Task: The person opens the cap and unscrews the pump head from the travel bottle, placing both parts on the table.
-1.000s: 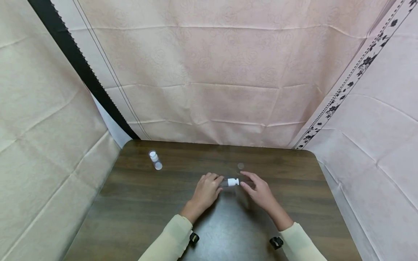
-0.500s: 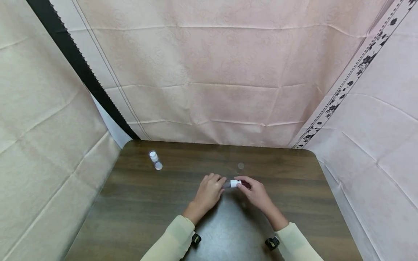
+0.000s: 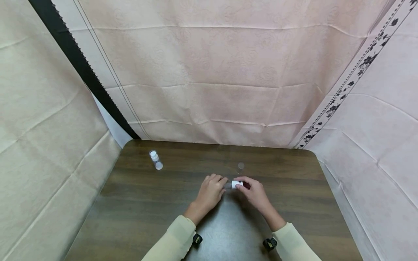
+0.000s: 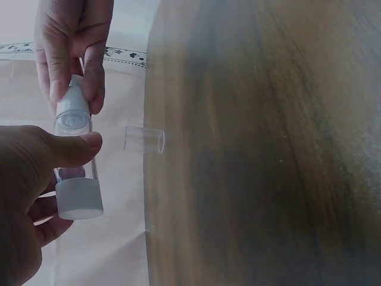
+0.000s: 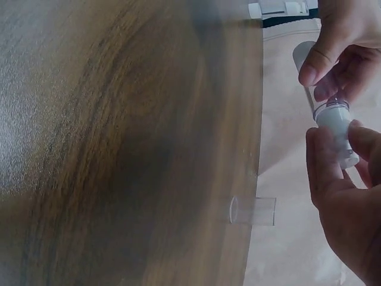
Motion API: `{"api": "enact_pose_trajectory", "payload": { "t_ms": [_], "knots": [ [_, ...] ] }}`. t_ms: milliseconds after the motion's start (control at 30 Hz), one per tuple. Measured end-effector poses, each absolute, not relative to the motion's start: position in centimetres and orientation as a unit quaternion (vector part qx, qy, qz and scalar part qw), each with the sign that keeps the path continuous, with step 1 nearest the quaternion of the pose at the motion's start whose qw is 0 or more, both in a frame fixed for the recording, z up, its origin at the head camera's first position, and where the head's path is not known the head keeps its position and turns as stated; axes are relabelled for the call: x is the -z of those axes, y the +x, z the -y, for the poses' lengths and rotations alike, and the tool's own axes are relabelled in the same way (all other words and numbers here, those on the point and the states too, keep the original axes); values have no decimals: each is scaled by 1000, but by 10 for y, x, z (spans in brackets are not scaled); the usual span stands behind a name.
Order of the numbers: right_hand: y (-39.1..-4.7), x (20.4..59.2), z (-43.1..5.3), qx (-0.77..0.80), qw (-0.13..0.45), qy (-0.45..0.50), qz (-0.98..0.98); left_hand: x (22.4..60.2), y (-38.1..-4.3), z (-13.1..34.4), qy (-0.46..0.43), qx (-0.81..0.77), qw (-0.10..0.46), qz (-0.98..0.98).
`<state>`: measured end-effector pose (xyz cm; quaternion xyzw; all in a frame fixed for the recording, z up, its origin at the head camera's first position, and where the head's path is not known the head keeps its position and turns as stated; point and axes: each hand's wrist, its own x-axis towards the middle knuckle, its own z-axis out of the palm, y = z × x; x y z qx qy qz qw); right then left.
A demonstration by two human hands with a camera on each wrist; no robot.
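A small clear pump bottle (image 4: 75,173) with a white base (image 4: 80,199) is held in my left hand (image 3: 209,192), thumb across its see-through body. At the bottle's other end, my right hand (image 3: 254,194) pinches the white pump top (image 5: 334,122) between thumb and fingers. Part of the pump's tip is covered by those fingers in the head view. Both hands are above the wooden table, close together. Beyond the right hand, a clear cap (image 5: 253,211) stands on the table, apart from the bottle.
Another small bottle (image 3: 156,160) with white ends stands at the far left of the wooden table (image 3: 137,210). Pale cloth sheets (image 3: 202,83) hang behind the table and along both sides. A dark strap piece (image 3: 197,239) sits at the left wrist.
My right hand has come leftward and taken hold of the white pump top, where earlier its fingers were spread beside it. My left hand and the bottle have shifted slightly right.
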<state>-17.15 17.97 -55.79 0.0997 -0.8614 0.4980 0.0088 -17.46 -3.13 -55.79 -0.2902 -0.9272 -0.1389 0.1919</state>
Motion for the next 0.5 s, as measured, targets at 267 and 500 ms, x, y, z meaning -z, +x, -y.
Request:
{"api": "enact_pose_trajectory", "payload": {
  "t_ms": [267,500],
  "knots": [
    [-170,554,-178,-500,11,134,856,559,-174,34,-281,165,159,932],
    [-170,557,-178,-505,-1,132,853,558,-173,34,-278,172,145,934]
  ]
}}
